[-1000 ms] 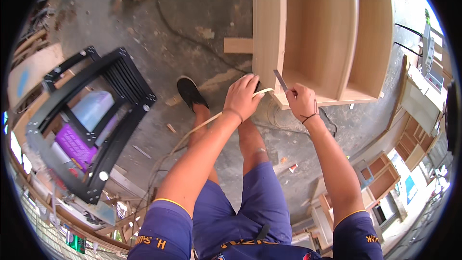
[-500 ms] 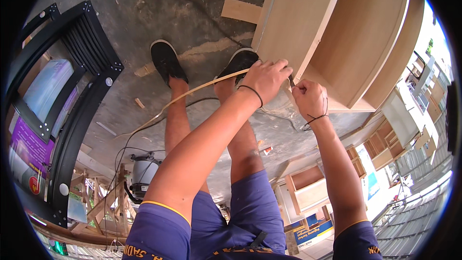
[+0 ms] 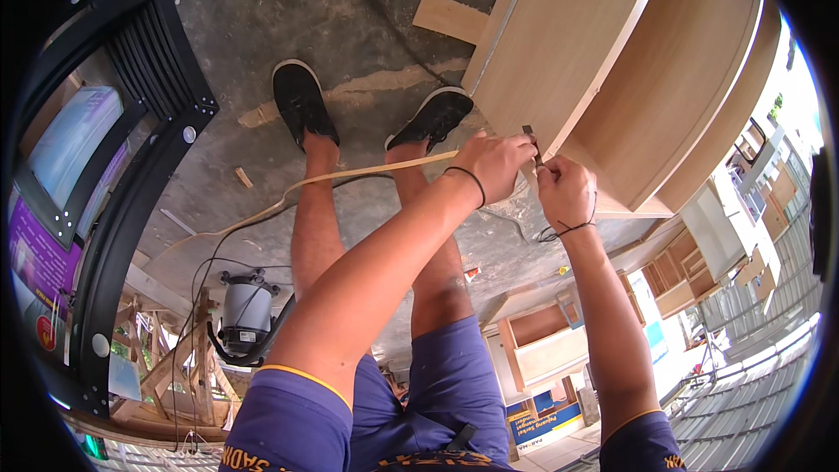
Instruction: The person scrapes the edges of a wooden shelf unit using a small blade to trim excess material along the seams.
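A long, thin tan strip (image 3: 371, 170), which looks like edge banding, runs from my left hand (image 3: 495, 163) down across my legs to the floor. My left fingers are closed on its end, at the near corner of a pale wooden cabinet (image 3: 572, 44). Close beside them, my right hand (image 3: 568, 190) grips a small, dark, flat blade (image 3: 530, 136), its tip pointing up past the left fingertips. The blade's handle is hidden in my fist. Where the strip's end meets the blade cannot be made out behind the fingers.
A black slatted frame (image 3: 131, 201) stands at the left around a purple package (image 3: 48, 245). A grey canister machine (image 3: 246, 310) with dark cables is on the floor. A flat wood offcut (image 3: 450, 17) touches the cabinet. Other wooden cabinets (image 3: 542, 345) stand at the lower right.
Both hands have shifted slightly right and down in the picture. More of the dark blade shows above my right fingers. The strip stays in my left hand.
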`<state>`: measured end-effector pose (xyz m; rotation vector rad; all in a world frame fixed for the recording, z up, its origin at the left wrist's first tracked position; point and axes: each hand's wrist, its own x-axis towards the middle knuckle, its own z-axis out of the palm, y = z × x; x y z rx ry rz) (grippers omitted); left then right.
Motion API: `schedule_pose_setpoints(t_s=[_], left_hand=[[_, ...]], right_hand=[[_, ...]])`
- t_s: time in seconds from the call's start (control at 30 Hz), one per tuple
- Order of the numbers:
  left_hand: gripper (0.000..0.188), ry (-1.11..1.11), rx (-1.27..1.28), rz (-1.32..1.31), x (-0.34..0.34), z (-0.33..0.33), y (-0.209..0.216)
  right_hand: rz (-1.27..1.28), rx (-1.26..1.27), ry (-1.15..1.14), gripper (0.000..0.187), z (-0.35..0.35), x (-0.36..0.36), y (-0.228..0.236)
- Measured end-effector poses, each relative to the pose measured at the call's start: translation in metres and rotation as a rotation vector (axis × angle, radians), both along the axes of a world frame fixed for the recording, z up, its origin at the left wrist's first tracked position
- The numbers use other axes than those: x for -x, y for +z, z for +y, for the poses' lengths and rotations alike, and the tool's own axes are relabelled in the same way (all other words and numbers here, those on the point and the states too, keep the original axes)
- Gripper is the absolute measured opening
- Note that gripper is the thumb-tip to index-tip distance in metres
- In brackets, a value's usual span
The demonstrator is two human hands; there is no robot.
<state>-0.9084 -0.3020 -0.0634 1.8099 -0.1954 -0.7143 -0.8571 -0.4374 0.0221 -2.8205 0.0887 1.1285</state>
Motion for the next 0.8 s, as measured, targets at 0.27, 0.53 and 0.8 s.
schedule_pose_setpoints(t_s=[0.27, 0.53, 0.8], left_hand=[[0.029, 0.051, 0.023, 0.069, 0.001, 0.000, -0.004], [0.026, 0.043, 0.026, 0.177, 0.001, 0.004, 0.005], [0.027, 0.179, 0.105, 0.090, 0.015, 0.000, -0.004]], right_hand=[[-0.040, -0.027, 0.076, 0.014, -0.004, 0.009, -0.009], [0.033, -0.050, -0.062, 0.015, 0.003, -0.010, 0.011], [-0.027, -0.092, 0.219, 0.011, -0.001, -0.007, 0.007]])
